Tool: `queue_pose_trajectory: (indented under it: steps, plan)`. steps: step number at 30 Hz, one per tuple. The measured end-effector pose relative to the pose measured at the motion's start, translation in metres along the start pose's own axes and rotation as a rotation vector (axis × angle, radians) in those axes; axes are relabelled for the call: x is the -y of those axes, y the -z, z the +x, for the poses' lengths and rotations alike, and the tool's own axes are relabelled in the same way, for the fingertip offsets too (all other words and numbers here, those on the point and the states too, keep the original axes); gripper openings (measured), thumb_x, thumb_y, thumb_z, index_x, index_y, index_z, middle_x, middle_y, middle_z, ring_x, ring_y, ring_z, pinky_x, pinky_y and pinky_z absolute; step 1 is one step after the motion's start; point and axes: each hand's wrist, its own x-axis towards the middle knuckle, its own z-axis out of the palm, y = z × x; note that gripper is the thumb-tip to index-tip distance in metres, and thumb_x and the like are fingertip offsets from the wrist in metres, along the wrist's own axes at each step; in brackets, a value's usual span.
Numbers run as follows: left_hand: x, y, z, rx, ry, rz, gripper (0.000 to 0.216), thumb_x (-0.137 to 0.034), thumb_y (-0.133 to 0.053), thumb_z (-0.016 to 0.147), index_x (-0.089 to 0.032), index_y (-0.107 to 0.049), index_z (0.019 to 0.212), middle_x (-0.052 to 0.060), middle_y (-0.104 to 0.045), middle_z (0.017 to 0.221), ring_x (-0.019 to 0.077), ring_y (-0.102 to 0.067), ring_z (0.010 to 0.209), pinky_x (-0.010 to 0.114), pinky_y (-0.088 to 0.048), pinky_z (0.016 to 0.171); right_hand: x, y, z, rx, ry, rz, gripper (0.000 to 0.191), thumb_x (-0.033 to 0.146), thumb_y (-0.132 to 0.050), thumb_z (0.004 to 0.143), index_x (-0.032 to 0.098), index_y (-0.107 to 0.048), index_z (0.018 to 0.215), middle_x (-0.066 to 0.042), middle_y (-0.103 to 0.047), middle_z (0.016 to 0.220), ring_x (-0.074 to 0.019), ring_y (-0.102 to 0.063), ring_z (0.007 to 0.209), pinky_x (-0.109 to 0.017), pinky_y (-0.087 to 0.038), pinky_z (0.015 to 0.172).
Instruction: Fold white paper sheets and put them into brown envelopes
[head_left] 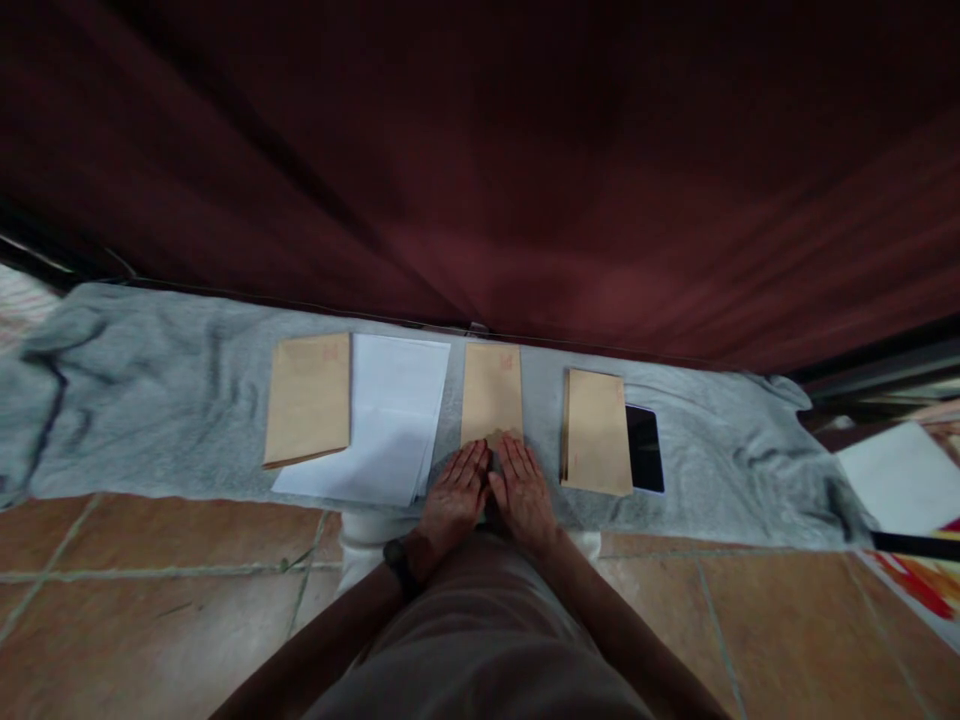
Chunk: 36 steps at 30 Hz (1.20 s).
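Observation:
A brown paper envelope [491, 393] with a small red mark near its top right lies in front of me. My left hand [459, 482] rests flat on its lower left edge, fingers stretched out. Beside it, my right hand [521, 487] lies flat on the lower right part, fingers also extended. Both hands cover the envelope's near end. To the left, a stack of brown envelopes [309, 395] overlaps white paper sheets [394, 410]. Over on the right, another pile of brown envelopes [598, 430] partly covers a dark phone-like device [645, 448].
A grey cloth [172, 400] covers the long, narrow work surface. Behind it hangs a dark red curtain [525, 200]. Tiled floor [187, 600] shows below the near edge. A white sheet [904, 478] and a colourful printed item [919, 585] are at the far right.

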Motion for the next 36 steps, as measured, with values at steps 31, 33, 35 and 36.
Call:
queue_pose_trajectory:
  steps: [31,33,35,36]
  plan:
    - [-0.002,0.013,0.008,0.036,0.040,-0.063,0.053,-0.026,-0.049,0.101,-0.014,-0.049,0.153,0.011,-0.052,0.158,0.0247,-0.045,0.149,0.044,-0.034,0.126,-0.065,-0.008,0.150,0.075,0.173,-0.124,0.057,0.038,-0.035,0.109,0.013,-0.036,0.161,-0.011,-0.028,0.171,-0.0276,-0.024,0.159,-0.054,-0.012,0.131]
    - [-0.003,0.013,0.008,0.035,0.045,-0.068,0.053,-0.026,-0.049,0.101,-0.015,-0.048,0.153,0.011,-0.052,0.158,0.0247,-0.045,0.149,0.044,-0.035,0.126,-0.058,-0.007,0.156,0.109,0.242,-0.118,0.056,0.036,-0.037,0.109,0.015,-0.037,0.161,-0.010,-0.030,0.170,-0.0269,-0.025,0.159,-0.054,-0.013,0.131]
    - [-0.003,0.013,0.007,0.033,0.051,-0.072,0.054,-0.026,-0.050,0.101,-0.015,-0.048,0.154,0.011,-0.053,0.157,0.0245,-0.045,0.149,0.044,-0.035,0.126,-0.050,-0.008,0.162,0.143,0.321,-0.101,0.055,0.035,-0.038,0.109,0.018,-0.037,0.161,-0.009,-0.032,0.170,-0.0253,-0.028,0.158,-0.053,-0.013,0.131]
    - [-0.003,0.012,0.007,0.031,0.052,-0.074,0.054,-0.026,-0.051,0.101,-0.015,-0.048,0.154,0.011,-0.053,0.157,0.0244,-0.045,0.149,0.044,-0.034,0.126,-0.046,-0.009,0.164,0.156,0.347,-0.091,0.055,0.034,-0.039,0.109,0.018,-0.037,0.161,-0.008,-0.033,0.169,-0.0246,-0.030,0.157,-0.052,-0.014,0.132]
